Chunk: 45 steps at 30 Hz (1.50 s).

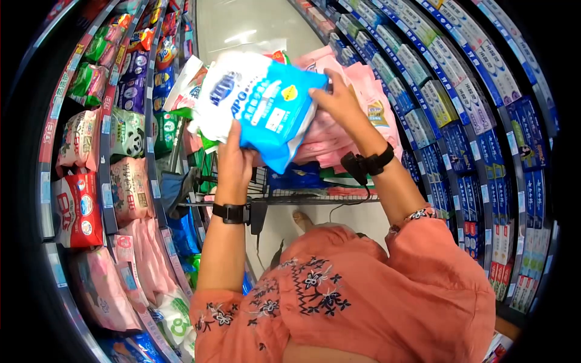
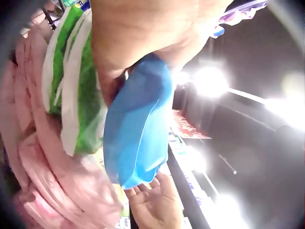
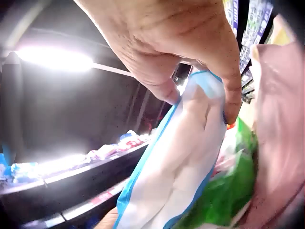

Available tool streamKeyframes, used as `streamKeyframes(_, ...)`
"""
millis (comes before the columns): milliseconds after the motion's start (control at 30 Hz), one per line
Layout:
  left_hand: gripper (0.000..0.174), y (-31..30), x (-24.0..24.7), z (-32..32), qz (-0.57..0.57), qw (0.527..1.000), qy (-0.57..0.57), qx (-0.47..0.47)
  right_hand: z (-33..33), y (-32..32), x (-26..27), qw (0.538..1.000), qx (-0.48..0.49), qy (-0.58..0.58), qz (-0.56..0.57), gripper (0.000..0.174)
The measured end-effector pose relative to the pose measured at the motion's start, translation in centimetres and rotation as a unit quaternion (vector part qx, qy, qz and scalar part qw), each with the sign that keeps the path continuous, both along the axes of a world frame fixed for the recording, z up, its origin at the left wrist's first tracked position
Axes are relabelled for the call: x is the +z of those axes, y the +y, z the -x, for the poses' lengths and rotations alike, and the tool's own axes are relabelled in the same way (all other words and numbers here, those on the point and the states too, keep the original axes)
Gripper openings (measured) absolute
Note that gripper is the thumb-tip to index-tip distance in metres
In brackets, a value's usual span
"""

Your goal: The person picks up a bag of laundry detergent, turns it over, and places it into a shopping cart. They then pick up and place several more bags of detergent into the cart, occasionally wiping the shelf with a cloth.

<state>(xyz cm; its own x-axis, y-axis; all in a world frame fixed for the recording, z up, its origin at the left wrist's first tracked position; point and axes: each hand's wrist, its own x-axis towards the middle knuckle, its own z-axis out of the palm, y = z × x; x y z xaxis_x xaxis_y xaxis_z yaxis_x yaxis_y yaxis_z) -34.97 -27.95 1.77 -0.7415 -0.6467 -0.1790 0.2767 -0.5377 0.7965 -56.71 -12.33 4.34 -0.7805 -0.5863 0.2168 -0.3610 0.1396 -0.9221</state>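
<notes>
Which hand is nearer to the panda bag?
Left. The left hand holds the blue packet at the end nearer the panda bag; the right hand holds the opposite end, farther away.

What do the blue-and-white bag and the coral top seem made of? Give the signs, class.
Blue-and-white bag: probably flexible plastic film, smooth with slight sheen; its sides crease and dent.
Coral top: likely matte cloth, draping in soft folds; fibre unclear.
</notes>
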Motion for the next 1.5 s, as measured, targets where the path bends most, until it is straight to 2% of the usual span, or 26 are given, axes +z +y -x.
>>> streamKeyframes(33,0.051,0.8,0.4,0.1,0.026,0.999,0.002,-0.025,0.4,0.0,-1.4,0.997,0.002,0.056,-0.053,0.069)
streamKeyframes(133,0.051,1.7,0.9,0.3,0.031,0.999,0.016,0.0,0.8,-0.2,-2.9,0.99,0.045,0.113,-0.078,0.069)
streamKeyframes(267,0.05,1.0,0.7,0.4,-0.012,1.0,0.012,-0.004,1.3,0.0,-2.0,0.992,0.068,0.068,-0.084,0.063)
streamKeyframes(367,0.049,1.7,1.5,1.1,-0.024,0.999,0.046,0.003,1.7,-0.3,-0.2,0.991,0.045,0.076,-0.101,0.062)
streamKeyframes(433,0.05,1.9,1.7,1.5,-0.029,0.997,0.068,-0.006,2.7,-0.8,-1.2,0.994,0.024,0.078,-0.07,0.06)
streamKeyframes(467,0.049,2.0,1.7,1.3,-0.016,0.999,0.035,-0.032,3.3,-0.9,-1.9,0.995,0.012,0.08,-0.055,0.059)
streamKeyframes(533,0.049,2.1,1.6,1.0,0.015,0.996,-0.025,-0.083,3.5,-1.1,-2.4,0.982,-0.003,0.167,-0.091,0.052)
streamKeyframes(633,0.049,2.2,2.1,-0.4,0.024,0.996,-0.029,-0.078,3.0,-1.0,-3.0,0.967,0.001,0.236,-0.098,0.049)
streamKeyframes(767,0.05,2.5,1.7,-2.9,0.045,0.993,-0.084,-0.065,2.9,-1.1,-2.8,0.968,-0.002,0.227,-0.104,0.05)
streamKeyframes(867,0.053,3.0,0.7,-6.1,0.043,0.99,-0.128,-0.045,1.9,-0.6,-0.7,0.957,-0.009,0.284,-0.062,0.051)
streamKeyframes(900,0.053,3.3,0.9,-7.4,0.041,0.988,-0.143,-0.037,1.7,-0.7,-0.7,0.951,-0.003,0.309,0.011,0.051)
streamKeyframes(933,0.054,3.5,1.1,-8.9,0.039,0.986,-0.159,-0.026,0.4,-0.5,0.8,0.966,0.006,0.257,0.027,0.048)
streamKeyframes(967,0.054,3.8,0.8,-10.7,0.048,0.987,-0.154,-0.009,-1.5,-0.2,3.1,0.961,0.019,0.275,0.033,0.045)
streamKeyframes(1000,0.054,4.1,1.1,-12.3,0.052,0.982,-0.179,0.011,-4.1,0.0,5.5,0.976,0.033,0.207,0.052,0.044)
streamKeyframes(1033,0.055,4.4,1.0,-14.2,0.048,0.98,-0.189,0.031,-6.2,0.0,7.8,0.976,0.067,0.199,0.055,0.043)
streamKeyframes(1067,0.057,4.6,1.3,-16.1,0.056,0.975,-0.208,0.053,-7.5,-0.7,7.7,0.978,0.078,0.183,0.066,0.04)
streamKeyframes(1133,0.058,5.2,2.3,-20.4,0.072,0.972,-0.205,0.085,-11.2,-2.2,7.7,0.976,0.172,0.082,0.104,0.036)
streamKeyframes(1233,0.057,6.6,5.7,-27.6,0.109,0.948,-0.23,0.189,-18.0,-4.7,7.7,0.944,0.314,-0.01,0.101,0.031)
streamKeyframes(1267,0.055,7.5,6.8,-30.1,0.131,0.935,-0.244,0.22,-21.2,-5.3,8.5,0.911,0.373,-0.119,0.129,0.029)
streamKeyframes(1400,0.048,12.0,11.3,-40.0,0.196,0.857,-0.254,0.402,-30.3,-7.7,9.5,0.828,0.541,-0.086,0.118,0.027)
streamKeyframes(1500,0.045,17.4,14.1,-47.0,0.228,0.765,-0.273,0.537,-38.1,-8.0,13.3,0.744,0.643,-0.126,0.13,0.031)
